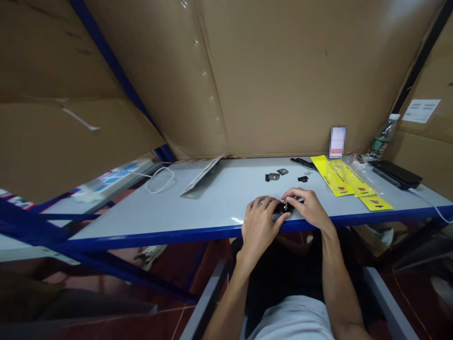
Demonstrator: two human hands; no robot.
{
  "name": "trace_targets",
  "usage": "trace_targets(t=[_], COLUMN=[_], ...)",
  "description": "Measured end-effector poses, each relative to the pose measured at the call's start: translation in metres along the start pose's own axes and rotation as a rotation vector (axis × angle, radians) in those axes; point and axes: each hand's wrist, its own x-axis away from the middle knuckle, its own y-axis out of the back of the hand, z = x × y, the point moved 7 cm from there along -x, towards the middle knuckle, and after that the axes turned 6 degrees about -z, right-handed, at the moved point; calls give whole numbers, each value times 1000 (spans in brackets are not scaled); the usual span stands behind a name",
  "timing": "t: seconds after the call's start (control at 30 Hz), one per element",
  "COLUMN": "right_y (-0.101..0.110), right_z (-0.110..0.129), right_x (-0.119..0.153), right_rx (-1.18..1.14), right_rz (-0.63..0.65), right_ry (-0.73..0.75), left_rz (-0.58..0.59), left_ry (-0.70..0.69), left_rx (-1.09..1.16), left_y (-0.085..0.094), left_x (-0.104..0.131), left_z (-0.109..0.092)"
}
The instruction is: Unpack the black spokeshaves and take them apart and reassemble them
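At the table's front edge my left hand [260,218], a ring on one finger, is closed around a small black part [279,208] whose kind I cannot make out. A tiny shiny metal piece [286,207] shows on it. My right hand [308,206] bends over the same part from the other side, thumb and fingertips pinched together close to the metal piece. What those fingertips grip is too small to tell. Beyond the hands lie dark grey flat plates [274,176], a small black piece [303,179] and several tiny silver bits [308,173], perhaps screws.
A black-handled tool [303,163] lies behind yellow printed cards [331,175]. Further right are a phone [337,141], a plastic bottle [382,138] and a black device [396,174] with a white cable. Leaning sheets [203,175] and a cable loop [159,181] are leftward. Cardboard walls [283,80] enclose the table.
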Motion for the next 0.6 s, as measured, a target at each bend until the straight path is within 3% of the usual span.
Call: trace_targets(t=[0.3,0.6], right_y=[0,-3], right_z=[-5,6], right_x=[1,3], right_rx=[-101,-59], right_rz=[14,69], right_ry=[-58,10], left_rz=[-2,5], left_ry=[-9,-3], left_rx=[16,15], left_y=[1,1], left_x=[1,2], left_z=[0,1])
